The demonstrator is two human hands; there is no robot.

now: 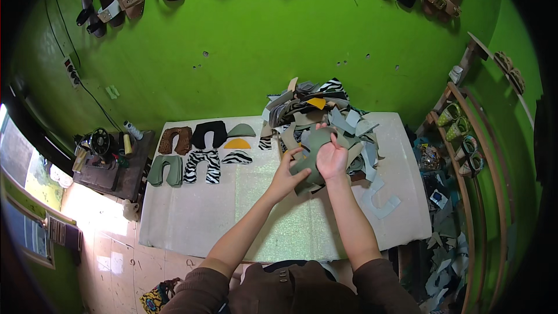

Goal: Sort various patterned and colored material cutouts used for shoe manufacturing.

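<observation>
Over the right half of the white table, my left hand and my right hand hold sage-green cut material between them. The right palm faces up, its fingers partly behind the green material. My left thumb and fingers grip its lower left part. Whether it is one piece or several I cannot tell. Just beyond lies a heap of offcuts in grey, beige, green and zebra print. Left of my hands are U-shaped stacks: brown patterned, black, green and zebra.
Half-moon pieces in green, yellow and zebra print lie beside the stacks. A pale U-shaped piece rests near the table's right side. A sewing machine stands left; a wooden rack with sandals stands right.
</observation>
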